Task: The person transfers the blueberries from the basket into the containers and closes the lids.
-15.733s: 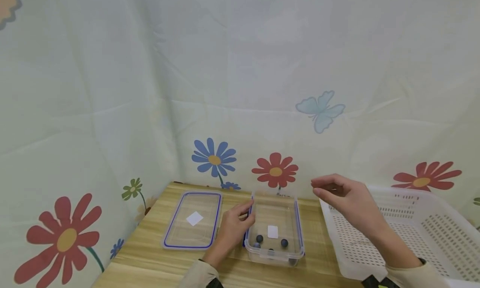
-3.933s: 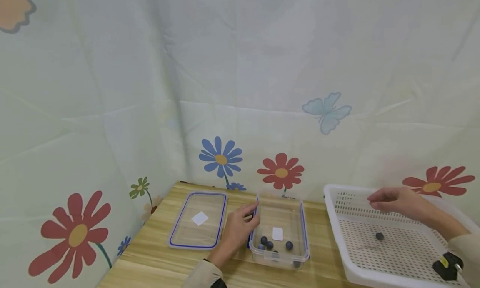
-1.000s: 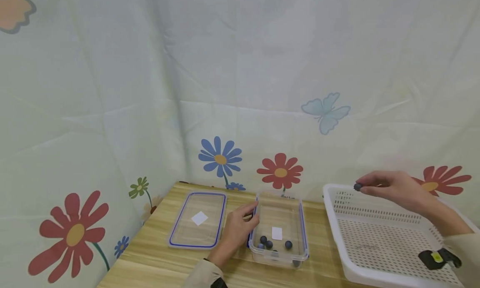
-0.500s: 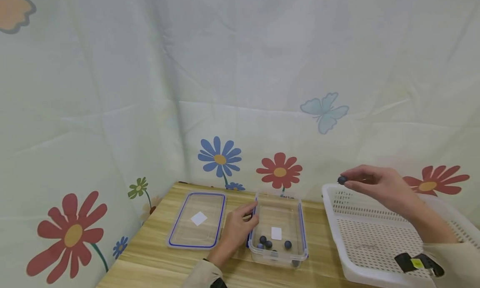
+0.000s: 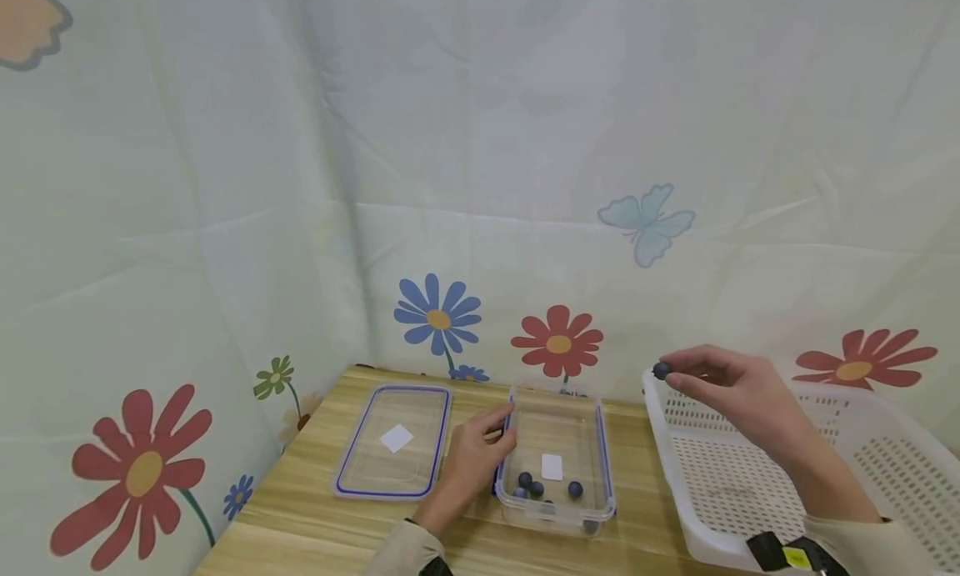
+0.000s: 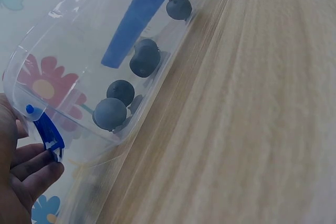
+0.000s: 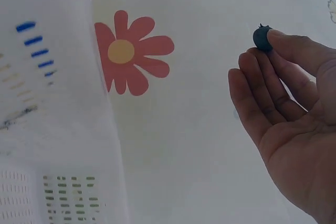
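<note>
My right hand (image 5: 738,393) pinches a blueberry (image 5: 661,370) between thumb and fingertips, above the left rim of the white basket. In the right wrist view the small crown of the blueberry (image 7: 262,39) points up. My left hand (image 5: 474,455) holds the left side of a clear plastic container (image 5: 555,426), which stands without its lid. Fingers (image 6: 39,174) of that hand curl at the container's blue latch (image 6: 50,135) in the left wrist view. Several blueberries (image 5: 575,489) lie at the container's near end, below a white label (image 5: 552,467).
Left of the container, its clear lid (image 5: 393,443) with a blue seal lies flat on the wooden table (image 5: 300,509). The white perforated basket (image 5: 678,509) stands on the right. A flower-printed curtain (image 5: 480,142) hangs behind the table.
A blueberry lay in the basket several seconds ago. My right hand has since taken it up and carried it left to the basket's left rim. The left hand stays on the container.
</note>
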Available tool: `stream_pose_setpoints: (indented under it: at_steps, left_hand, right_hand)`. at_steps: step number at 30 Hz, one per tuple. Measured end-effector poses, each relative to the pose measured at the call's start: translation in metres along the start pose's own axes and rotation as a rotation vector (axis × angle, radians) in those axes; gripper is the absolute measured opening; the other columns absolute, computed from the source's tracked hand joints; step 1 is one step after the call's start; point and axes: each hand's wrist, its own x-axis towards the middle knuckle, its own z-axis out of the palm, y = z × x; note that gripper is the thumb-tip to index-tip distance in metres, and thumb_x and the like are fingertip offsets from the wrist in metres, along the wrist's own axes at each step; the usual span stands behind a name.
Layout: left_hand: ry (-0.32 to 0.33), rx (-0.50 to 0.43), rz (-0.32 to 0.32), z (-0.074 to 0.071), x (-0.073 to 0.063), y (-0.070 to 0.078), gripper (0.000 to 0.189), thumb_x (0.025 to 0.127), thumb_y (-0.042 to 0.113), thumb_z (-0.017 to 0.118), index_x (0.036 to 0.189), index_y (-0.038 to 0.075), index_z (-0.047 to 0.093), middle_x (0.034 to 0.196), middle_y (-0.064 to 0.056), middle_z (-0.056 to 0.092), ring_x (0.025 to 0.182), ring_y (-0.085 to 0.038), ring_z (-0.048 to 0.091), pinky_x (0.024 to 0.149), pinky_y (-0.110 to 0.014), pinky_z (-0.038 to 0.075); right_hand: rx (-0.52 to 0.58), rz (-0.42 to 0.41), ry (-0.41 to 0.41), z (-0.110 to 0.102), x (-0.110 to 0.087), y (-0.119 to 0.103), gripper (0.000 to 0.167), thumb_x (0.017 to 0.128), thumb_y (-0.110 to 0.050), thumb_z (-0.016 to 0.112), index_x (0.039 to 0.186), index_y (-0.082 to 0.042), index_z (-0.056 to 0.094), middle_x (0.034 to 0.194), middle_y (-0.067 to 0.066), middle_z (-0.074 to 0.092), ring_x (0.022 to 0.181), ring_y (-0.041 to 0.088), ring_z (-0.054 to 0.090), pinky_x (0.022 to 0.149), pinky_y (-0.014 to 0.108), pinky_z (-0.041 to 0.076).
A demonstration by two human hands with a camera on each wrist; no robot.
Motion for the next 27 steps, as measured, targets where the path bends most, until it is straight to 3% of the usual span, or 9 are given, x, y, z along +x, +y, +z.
stream_pose_setpoints:
  at_steps: [16,27]
  left_hand:
    - [-0.004,-0.007,-0.018,0.000,0.001,0.006,0.039,0.100,0.008,0.068,0.138,0.000,0.069,0.138,-0.020,0.067,0.119,-0.035,0.070,0.094,-0.040,0.061]
    - [0.004,0.005,-0.019,0.000,0.002,0.008,0.039,0.099,0.007,0.069,0.138,-0.001,0.070,0.137,-0.019,0.068,0.118,-0.034,0.070,0.094,-0.040,0.061]
  right_hand:
    - [0.186,0.038,-0.001,0.023,-0.009,-0.013,0.028,0.101,-0.021,0.076,0.127,-0.009,0.076,0.114,0.001,0.078,0.102,0.018,0.074,0.085,0.023,0.060]
    - [0.224,0.045,-0.022,0.037,-0.006,-0.010,0.027,0.101,-0.021,0.076,0.125,-0.008,0.077,0.114,0.004,0.078,0.100,0.015,0.075,0.085,0.024,0.060]
